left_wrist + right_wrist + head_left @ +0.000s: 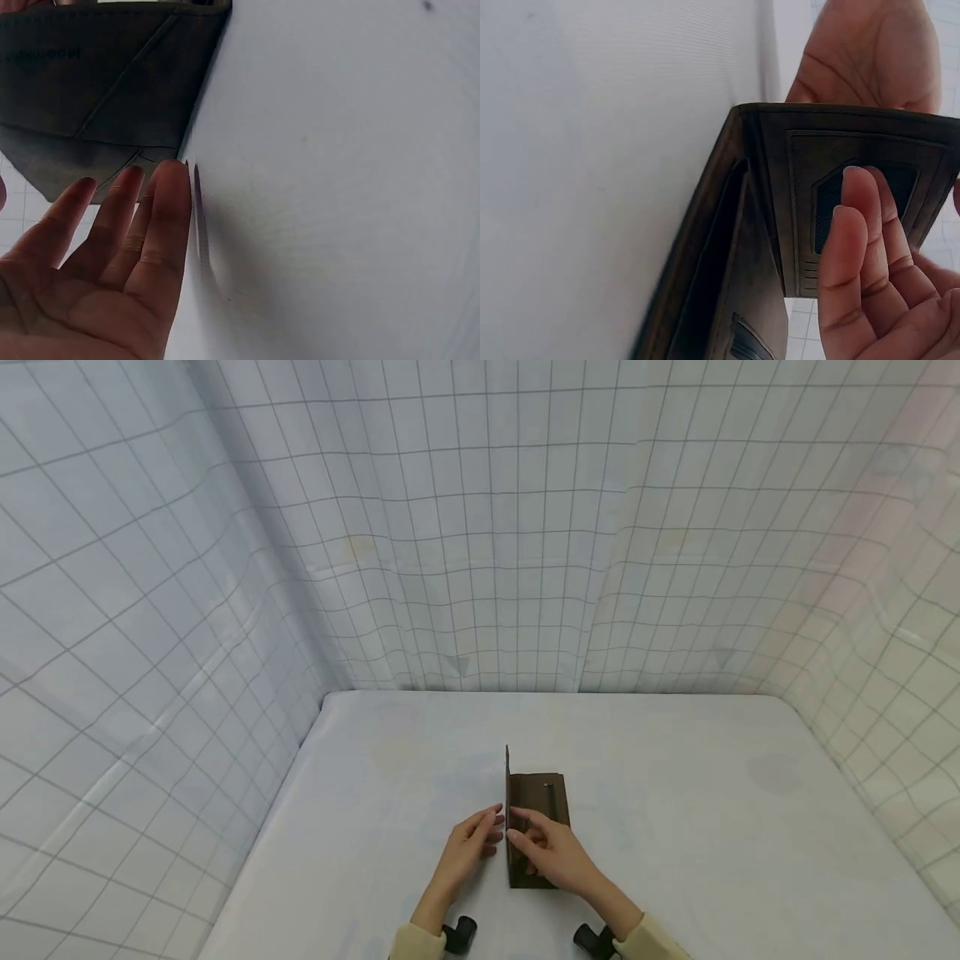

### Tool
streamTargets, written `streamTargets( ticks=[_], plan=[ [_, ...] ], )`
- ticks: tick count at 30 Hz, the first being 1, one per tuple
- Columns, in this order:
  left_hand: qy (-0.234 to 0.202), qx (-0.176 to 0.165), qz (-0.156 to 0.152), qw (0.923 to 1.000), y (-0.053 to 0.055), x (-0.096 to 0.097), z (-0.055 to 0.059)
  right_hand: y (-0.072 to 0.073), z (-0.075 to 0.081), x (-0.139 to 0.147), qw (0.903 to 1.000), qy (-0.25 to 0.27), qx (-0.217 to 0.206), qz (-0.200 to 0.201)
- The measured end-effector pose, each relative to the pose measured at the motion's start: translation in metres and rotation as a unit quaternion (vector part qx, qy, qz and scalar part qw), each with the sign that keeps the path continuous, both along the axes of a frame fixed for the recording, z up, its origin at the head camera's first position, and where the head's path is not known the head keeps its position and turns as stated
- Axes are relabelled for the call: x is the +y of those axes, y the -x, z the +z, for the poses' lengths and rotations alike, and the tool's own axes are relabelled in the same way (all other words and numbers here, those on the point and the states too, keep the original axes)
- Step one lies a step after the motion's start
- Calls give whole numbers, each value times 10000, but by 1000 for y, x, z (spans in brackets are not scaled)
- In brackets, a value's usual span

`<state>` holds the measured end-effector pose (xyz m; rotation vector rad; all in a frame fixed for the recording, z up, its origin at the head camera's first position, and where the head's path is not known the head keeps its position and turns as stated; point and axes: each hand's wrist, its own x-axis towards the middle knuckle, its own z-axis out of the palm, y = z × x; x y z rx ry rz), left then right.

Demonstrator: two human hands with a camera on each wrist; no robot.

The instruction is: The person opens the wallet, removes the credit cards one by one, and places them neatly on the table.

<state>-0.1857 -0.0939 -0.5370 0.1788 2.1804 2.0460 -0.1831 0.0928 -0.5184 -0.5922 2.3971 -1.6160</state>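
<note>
A dark brown leather wallet [540, 789] lies unfolded on the table, one cover standing upright at its left. In the right wrist view the cover's inner face [802, 172] shows stitching and a dark mesh window. My left hand [467, 852] is just outside the raised cover, fingers nearly straight and pointing at it. Lettering marks the outer face [75, 82] in the left wrist view. On the inner side, my right hand [553, 852] has its fingers loosely bent, fingertips in front of the mesh window and right at the cover.
White cloth covers the table [712, 793]. White curtains with a grid pattern [465, 527] hang behind and on both sides. Each wrist wears a small black camera mount [461, 935], close to the front edge of the view.
</note>
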Motion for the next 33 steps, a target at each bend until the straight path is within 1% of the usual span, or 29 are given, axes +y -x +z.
streamTargets(
  ticks=[4,7,9,12,16,19,23,27,30,33],
  plan=[
    [-71,-22,58,10000,1,-1,0,-1,-3,0,9997,-42,143,176],
    [-42,-45,132,9999,1,-3,0,-2,-6,1,9996,-50,170,212],
    [0,-127,194,9997,1,-5,0,-2,-8,2,9996,-59,184,188],
    [146,-220,303,9992,0,-8,0,-1,-12,5,9996,-71,210,178],
    [447,-216,411,9979,-1,-11,1,2,-16,11,9996,-143,190,159],
    [708,-146,399,9966,-1,-14,0,5,-19,18,9997,-208,125,23],
    [860,-51,314,9958,0,-20,-3,10,-22,27,9991,-317,87,-277],
    [769,89,294,9966,0,-26,-6,14,-23,34,9976,-434,49,-538],
    [799,164,297,9962,-1,-28,-8,15,-25,37,9966,-486,-91,-666],
    [842,127,343,9958,-2,-30,-10,16,-26,38,9956,-538,-146,-754]
  ],
)
